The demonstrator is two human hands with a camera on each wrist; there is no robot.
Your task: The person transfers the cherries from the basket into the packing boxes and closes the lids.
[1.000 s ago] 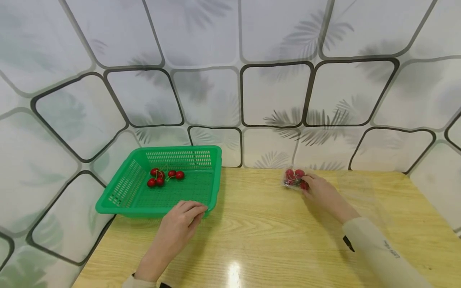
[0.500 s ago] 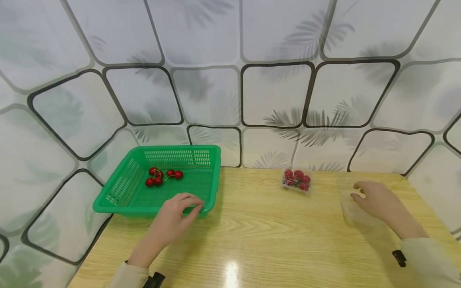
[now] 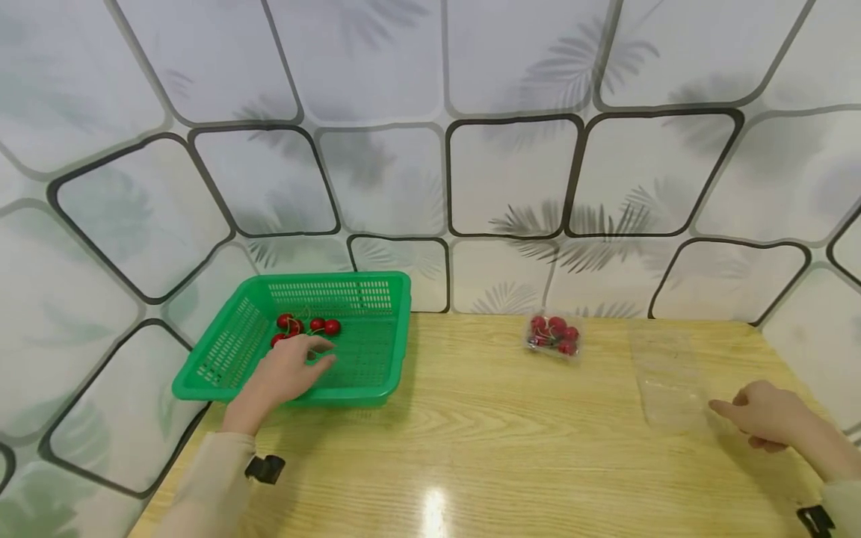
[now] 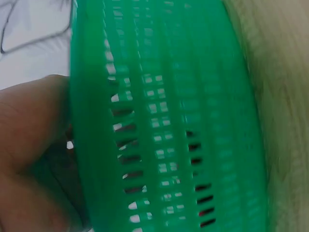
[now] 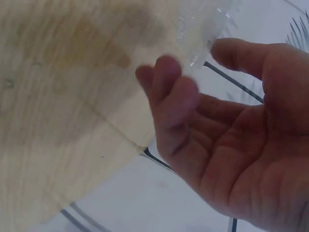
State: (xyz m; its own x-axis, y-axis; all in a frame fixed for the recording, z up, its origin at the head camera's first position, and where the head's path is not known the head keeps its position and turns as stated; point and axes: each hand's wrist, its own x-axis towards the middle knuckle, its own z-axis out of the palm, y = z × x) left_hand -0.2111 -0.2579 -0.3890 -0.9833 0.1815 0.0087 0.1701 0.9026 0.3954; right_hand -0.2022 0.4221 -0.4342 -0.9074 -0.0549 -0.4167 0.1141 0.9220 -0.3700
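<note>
My left hand (image 3: 289, 368) is over the front part of a green plastic basket (image 3: 397, 351), its fingers loosely bent with nothing held. Just beyond the fingertips lie several red cherries (image 3: 318, 325) with stems, partly hidden by the hand. In the left wrist view the basket's slotted wall (image 4: 164, 121) is blurred and covers part of the hand (image 4: 29, 130). My right hand (image 3: 773, 412) hovers at the table's right side, holding nothing, fingers loosely bent. Left of it lies a clear, flat plastic piece (image 3: 673, 400); its exact kind is hard to make out.
A small clear plastic box (image 3: 553, 336) of cherries sits near the table's back edge, right of the basket. The wooden table (image 3: 484, 433) backs onto a patterned wall covering (image 3: 514, 179).
My right hand has let go at the cherry box and moved right, past the clear plastic piece. My left hand has moved left from the basket's front right rim to over its inside.
</note>
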